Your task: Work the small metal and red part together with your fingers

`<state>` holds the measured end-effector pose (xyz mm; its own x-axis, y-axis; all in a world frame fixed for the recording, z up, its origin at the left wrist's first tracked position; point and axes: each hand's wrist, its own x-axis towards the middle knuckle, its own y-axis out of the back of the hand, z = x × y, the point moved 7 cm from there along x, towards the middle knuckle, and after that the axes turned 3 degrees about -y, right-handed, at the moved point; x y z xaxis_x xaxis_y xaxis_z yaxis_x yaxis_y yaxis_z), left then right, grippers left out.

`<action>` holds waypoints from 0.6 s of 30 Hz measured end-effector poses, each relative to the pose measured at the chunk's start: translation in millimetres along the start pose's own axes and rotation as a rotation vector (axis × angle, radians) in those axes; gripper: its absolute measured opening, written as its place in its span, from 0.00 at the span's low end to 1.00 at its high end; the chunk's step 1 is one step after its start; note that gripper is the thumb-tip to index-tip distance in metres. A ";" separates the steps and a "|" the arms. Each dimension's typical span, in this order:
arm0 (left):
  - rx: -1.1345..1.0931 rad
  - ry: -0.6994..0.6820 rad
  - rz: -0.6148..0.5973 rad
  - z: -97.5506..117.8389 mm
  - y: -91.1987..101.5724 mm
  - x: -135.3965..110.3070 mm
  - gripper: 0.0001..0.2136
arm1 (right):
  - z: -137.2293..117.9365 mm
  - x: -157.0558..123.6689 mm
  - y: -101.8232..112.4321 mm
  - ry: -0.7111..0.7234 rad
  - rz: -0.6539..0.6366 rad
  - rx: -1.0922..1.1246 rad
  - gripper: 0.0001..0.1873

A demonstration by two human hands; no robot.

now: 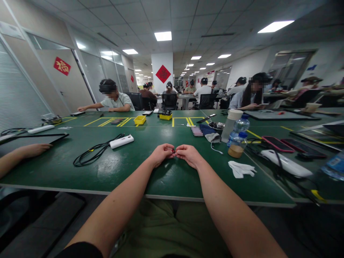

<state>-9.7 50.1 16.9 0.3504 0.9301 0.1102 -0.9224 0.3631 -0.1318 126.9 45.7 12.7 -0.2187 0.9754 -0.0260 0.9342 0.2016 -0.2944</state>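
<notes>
Small, seemingly red piece (173, 151) between 2 hands (162, 154)

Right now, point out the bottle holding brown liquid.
The front blue-capped bottle, brown in its lower part; the bottle behind it and the one at far right show no brown.

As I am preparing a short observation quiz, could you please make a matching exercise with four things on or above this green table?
Things
1. Small object
2. Tissue or cloth
3. Leftmost tray
4. Squat bottle

Descriptions
A. Holds brown liquid
B. Between left hand and right hand
C. Yellow
D. White, crumpled

Pairs: 1-B, 2-D, 3-C, 4-A
</notes>
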 end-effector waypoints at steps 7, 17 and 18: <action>-0.024 0.012 0.028 -3.3 3.5 2.5 0.12 | -0.5 1.1 2.3 -0.006 0.024 0.011 0.05; -0.036 0.004 0.007 -3.5 2.3 3.1 0.13 | -0.6 0.9 2.9 -0.001 0.028 0.019 0.06; -0.034 0.003 0.006 -3.4 2.1 3.0 0.13 | -0.4 1.1 3.0 -0.001 0.027 0.019 0.05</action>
<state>-10.0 53.9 13.5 0.3455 0.9324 0.1059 -0.9183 0.3592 -0.1662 129.6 47.4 12.1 -0.1936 0.9805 -0.0354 0.9343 0.1732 -0.3117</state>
